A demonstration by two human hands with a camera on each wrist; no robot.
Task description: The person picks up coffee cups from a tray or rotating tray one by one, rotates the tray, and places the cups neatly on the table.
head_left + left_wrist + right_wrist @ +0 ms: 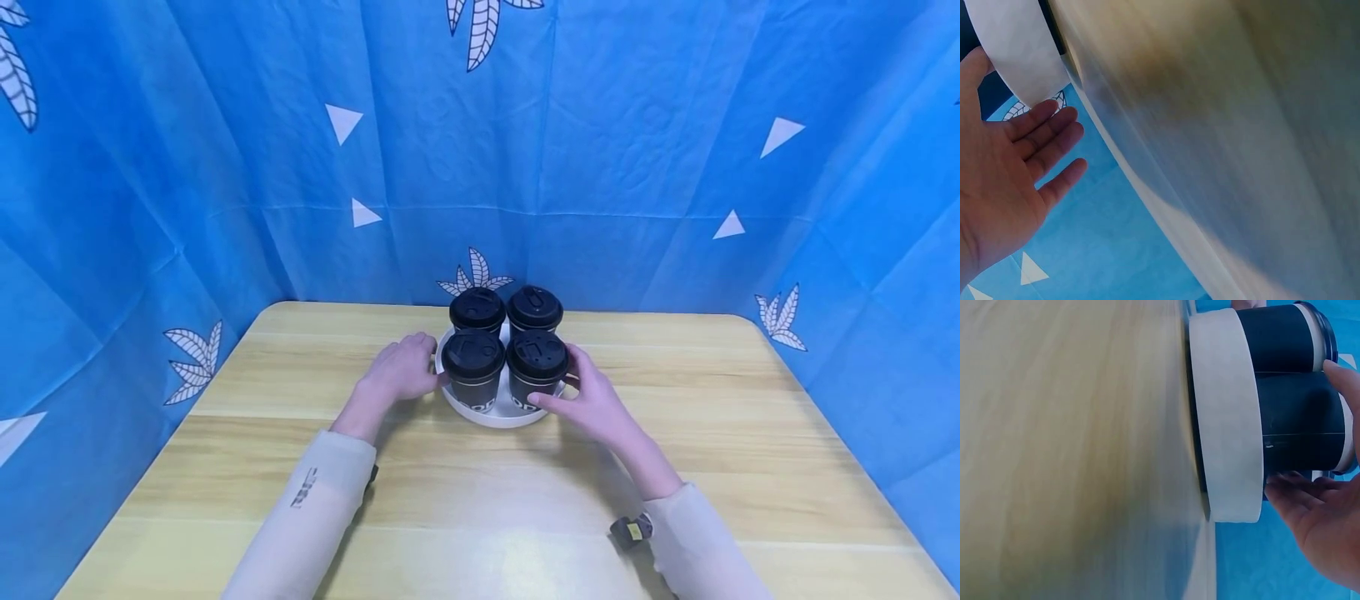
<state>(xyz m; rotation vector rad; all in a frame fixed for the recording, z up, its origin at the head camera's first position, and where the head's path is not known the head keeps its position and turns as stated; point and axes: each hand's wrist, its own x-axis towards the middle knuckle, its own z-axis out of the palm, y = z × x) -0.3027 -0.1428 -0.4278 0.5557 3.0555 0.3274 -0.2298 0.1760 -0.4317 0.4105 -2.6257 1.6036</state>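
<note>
Several dark paper coffee cups with black lids stand upright on a round white tray (504,421). My right hand (588,398) holds the front right coffee cup (534,385), thumb at its near side and fingers round its right. In the right wrist view the same cup (1300,419) stands inside the raised rim. My left hand (403,367) is at the tray's left edge, beside the front left cup (474,387). Seen from the left wrist, its fingers (1054,140) are fairly straight, with the index finger by the tray's white side (1022,47).
Two more lidded cups, the back left one (477,308) and the back right one (535,308), stand behind on the tray. The wooden table (480,500) has a far edge close to the blue patterned curtain (600,167), which also hangs along both sides.
</note>
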